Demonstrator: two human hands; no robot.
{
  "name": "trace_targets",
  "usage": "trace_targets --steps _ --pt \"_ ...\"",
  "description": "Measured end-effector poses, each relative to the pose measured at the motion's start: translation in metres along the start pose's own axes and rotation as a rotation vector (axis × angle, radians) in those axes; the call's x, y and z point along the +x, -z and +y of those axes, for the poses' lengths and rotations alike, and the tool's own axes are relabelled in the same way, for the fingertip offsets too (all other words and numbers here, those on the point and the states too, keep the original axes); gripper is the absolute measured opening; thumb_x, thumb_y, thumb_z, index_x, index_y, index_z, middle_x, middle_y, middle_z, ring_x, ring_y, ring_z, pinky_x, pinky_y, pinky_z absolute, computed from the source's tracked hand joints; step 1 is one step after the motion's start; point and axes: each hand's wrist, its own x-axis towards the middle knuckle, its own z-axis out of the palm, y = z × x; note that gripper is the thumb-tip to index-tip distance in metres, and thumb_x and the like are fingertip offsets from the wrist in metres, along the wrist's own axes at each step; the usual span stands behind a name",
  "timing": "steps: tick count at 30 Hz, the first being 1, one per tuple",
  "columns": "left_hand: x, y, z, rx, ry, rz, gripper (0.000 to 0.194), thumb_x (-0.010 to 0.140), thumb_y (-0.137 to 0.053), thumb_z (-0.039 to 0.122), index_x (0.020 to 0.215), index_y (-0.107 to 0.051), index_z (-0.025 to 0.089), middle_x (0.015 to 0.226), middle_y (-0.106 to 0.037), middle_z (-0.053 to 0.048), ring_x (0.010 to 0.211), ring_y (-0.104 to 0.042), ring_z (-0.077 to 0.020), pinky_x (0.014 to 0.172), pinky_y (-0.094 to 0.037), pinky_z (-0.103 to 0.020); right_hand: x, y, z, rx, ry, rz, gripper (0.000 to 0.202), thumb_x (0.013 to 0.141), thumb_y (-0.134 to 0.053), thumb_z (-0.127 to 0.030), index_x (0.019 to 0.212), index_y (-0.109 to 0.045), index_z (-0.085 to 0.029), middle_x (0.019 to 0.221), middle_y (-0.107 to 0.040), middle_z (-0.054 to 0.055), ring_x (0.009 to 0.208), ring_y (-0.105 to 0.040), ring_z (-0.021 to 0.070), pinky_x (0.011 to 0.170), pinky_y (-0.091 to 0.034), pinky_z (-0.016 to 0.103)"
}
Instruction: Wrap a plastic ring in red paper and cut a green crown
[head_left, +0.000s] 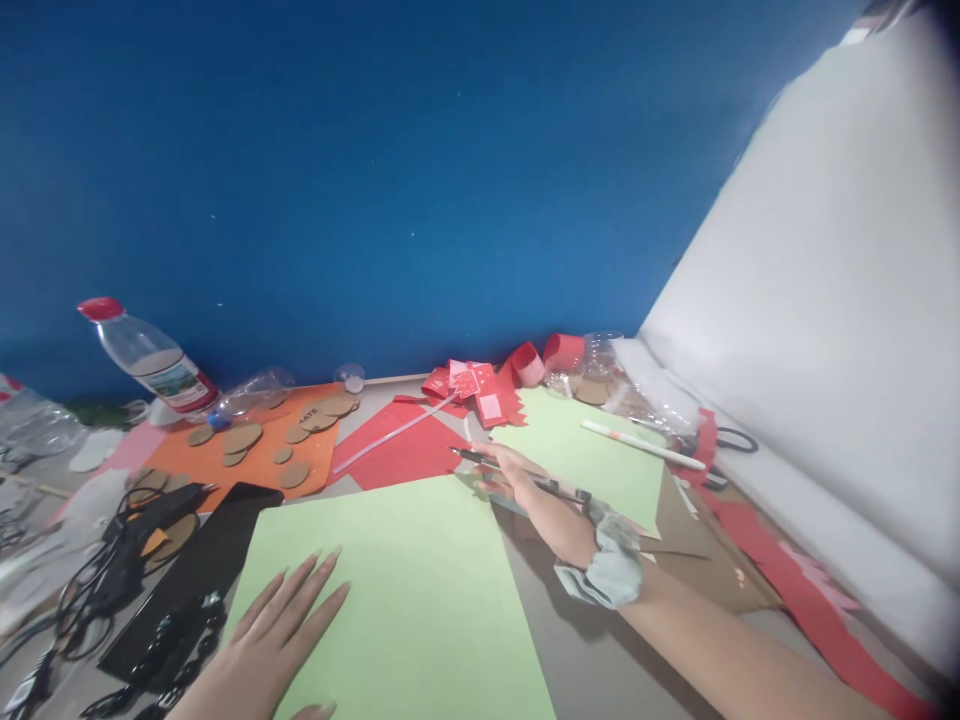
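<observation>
My left hand [281, 625] lies flat with fingers spread on the left part of a light green sheet of paper [405, 580]. Beyond the sheet's upper right corner, my right hand [525, 485] holds a dark pen [480, 458], its tip pointing left. The fingers of that hand are blurred, and the pen runs along the hand toward a pale scrunchie [611, 560] on the wrist. A second green sheet [600, 460] lies behind the right hand. Red paper [405, 440] with a thin clear strip [397, 432] across it lies past the first sheet.
Cardboard discs [244, 437] lie on orange paper [319, 475] at left, near a tilted plastic bottle [161, 365]. A glue gun [150, 525] with cables is nearer me. Cut red paper pieces [495, 395], a white stick [645, 445] and scissors [739, 440] are at right.
</observation>
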Motion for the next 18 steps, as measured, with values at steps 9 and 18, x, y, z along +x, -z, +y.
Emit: trace_targets --steps 9,18 --pt "0.045 0.026 0.023 -0.084 -0.039 -0.086 0.064 0.082 -0.051 0.059 0.137 -0.047 0.026 0.141 -0.049 -0.006 0.122 -0.052 -0.0324 0.090 -0.049 -0.042 0.016 0.012 0.027 0.222 -0.074 0.044 0.048 0.088 -0.047 -0.058 0.114 -0.059 -0.020 0.104 -0.066 0.009 0.092 -0.062 0.0172 0.086 -0.050 0.035" --pt "0.159 0.016 0.089 -0.337 0.251 -0.279 0.074 0.089 -0.038 0.056 0.144 -0.031 0.008 0.151 -0.027 -0.017 0.140 -0.021 -0.0381 0.111 -0.020 -0.060 0.012 0.011 0.024 0.236 -0.028 0.037 0.027 0.080 -0.065 -0.043 0.075 -0.051 -0.021 0.061 -0.046 -0.007 0.056 -0.046 0.0088 0.058 -0.042 0.021"
